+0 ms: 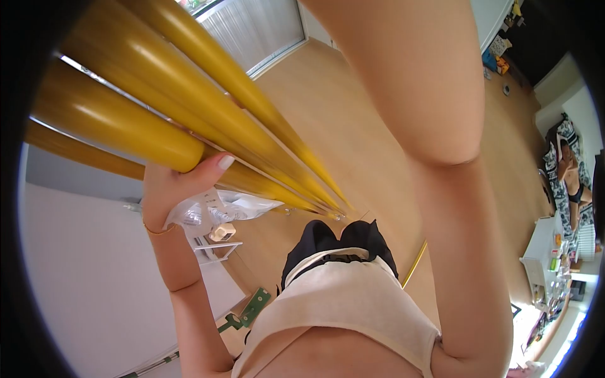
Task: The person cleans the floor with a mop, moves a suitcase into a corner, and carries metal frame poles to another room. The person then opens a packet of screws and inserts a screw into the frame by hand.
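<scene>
Several long, shiny gold-yellow tubes (157,69) slant from the upper left down toward the floor. One shorter, thicker tube (120,120) ends at my left hand (179,189), whose thumb presses against its lower end while the other fingers are hidden behind. Around the palm and wrist hangs a clear, crumpled plastic bag (246,205); I cannot tell whether the hand holds it too. My right arm (463,239) is raised past the top edge, so the right hand is out of the picture.
Below lies a light wood floor (359,151), with a thin yellow rod (414,263) on it. A green metal-looking piece (255,305) is at the lower left. At right stand a cluttered white cabinet (535,252) and a patterned sofa or bed (567,129) with a person on it.
</scene>
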Action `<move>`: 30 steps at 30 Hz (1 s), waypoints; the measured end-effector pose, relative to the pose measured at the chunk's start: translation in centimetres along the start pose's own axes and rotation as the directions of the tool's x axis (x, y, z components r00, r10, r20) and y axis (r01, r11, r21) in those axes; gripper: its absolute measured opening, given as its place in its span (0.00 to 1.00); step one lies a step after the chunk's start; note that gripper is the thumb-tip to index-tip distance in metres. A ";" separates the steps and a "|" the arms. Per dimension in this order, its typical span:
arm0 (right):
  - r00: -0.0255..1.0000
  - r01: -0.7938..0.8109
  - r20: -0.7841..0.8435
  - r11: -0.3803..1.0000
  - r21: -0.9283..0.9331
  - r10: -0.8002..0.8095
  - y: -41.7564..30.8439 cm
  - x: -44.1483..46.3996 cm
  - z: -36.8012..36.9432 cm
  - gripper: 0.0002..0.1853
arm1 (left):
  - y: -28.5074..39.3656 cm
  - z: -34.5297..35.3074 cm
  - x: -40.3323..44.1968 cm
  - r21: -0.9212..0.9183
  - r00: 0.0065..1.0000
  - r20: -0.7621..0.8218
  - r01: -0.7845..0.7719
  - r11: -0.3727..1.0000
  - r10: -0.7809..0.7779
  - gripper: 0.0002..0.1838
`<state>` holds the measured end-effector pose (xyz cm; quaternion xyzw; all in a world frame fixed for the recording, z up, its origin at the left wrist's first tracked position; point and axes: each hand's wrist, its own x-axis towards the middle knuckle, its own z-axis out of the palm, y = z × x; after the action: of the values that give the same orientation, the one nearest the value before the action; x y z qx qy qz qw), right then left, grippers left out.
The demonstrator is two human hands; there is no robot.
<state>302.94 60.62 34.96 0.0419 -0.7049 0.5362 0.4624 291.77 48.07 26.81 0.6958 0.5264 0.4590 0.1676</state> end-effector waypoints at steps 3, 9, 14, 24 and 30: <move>0.999 -0.032 0.018 0.999 0.007 0.032 0.6 -0.7 -0.1 0.27 | 0.1 -0.2 -0.4 0.054 0.999 -0.030 0.025 0.998 -0.023 0.14; 0.993 -0.104 0.056 0.994 0.019 0.102 2.0 -2.4 -0.2 0.26 | 0.2 1.9 -1.3 0.027 0.906 -0.412 0.119 0.993 -0.097 0.12; 0.978 -0.176 0.122 0.982 0.069 0.167 3.6 -4.4 -0.4 0.25 | -1.3 3.4 -1.6 -0.040 0.886 -0.445 0.127 0.991 -0.132 0.14; 0.962 -0.204 0.220 0.961 0.185 0.162 4.7 -5.6 1.3 0.24 | -1.7 3.7 -1.7 0.045 0.879 -0.442 0.222 0.974 -0.180 0.09; 0.973 -0.186 0.172 0.967 0.175 0.156 3.1 -6.7 4.5 0.24 | -0.3 2.2 -3.9 -0.070 0.915 -0.366 0.153 0.986 -0.169 0.09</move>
<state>302.36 55.44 28.09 0.0666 -0.6857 0.6341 0.3512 293.23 45.30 23.63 0.5473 0.5947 0.5773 0.1163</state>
